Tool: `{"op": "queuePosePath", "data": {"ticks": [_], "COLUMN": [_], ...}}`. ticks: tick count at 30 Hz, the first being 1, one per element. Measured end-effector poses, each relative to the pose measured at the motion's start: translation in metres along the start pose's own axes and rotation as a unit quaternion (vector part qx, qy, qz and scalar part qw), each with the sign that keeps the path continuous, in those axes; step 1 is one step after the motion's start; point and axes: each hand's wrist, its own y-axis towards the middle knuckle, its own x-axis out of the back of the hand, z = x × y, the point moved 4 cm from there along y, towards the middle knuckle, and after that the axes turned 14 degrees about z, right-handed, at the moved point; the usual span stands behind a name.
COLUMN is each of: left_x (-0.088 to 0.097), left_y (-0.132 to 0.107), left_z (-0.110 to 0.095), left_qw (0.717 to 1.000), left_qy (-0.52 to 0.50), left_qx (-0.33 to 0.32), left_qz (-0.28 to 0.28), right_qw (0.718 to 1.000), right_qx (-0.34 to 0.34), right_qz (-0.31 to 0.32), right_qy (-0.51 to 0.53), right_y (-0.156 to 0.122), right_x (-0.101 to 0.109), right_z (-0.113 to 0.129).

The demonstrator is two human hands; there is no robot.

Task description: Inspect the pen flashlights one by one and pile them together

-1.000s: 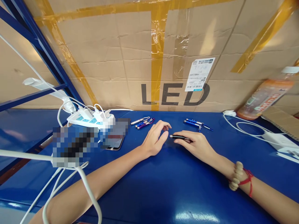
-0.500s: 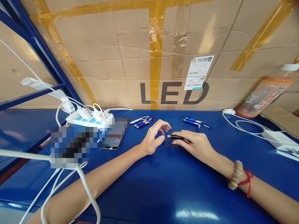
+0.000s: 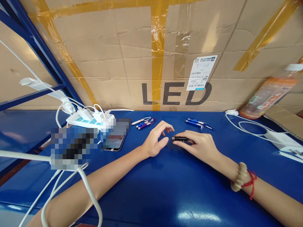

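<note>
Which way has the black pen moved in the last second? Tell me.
No. The black pen under the right hand keeps the same gap to the blue pens and lies as before below the LED lettering.

— What's beyond the hands?
— A tall brown cardboard panel (image 3: pixel 132 60) with yellow tape and black "LED" lettering.
— And under them?
— A glossy blue tabletop (image 3: pixel 165 192) catching overhead glare; a blue metal shelf frame (image 3: pixel 35 47) stands far left.

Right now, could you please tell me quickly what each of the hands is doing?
Left hand: open, fingers curled, holding nothing, beside the pen's tip.
Right hand: closed on the black pen lying on the table.
</note>
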Motion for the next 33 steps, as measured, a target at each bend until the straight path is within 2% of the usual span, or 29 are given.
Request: {"op": "queuePosePath", "data": {"ticks": [18, 33], "left_x": [-0.002, -0.0039], "left_y": [0.0001, 0.0002], "left_z": [-0.0013, 0.0008], "left_qw": [0.999, 0.999], "left_qy": [0.039, 0.045], "left_qx": [0.007, 0.014], "left_qz": [0.017, 0.022], "right_qw": [0.997, 0.996], "right_qx": [0.038, 0.028], "right_qz": [-0.045, -0.003], "right_qy": [-0.048, -0.083], "right_y": [-0.0018, -0.0001], "right_x": [-0.0026, -0.0052], "right_z": [-0.0022, -0.0023]}}
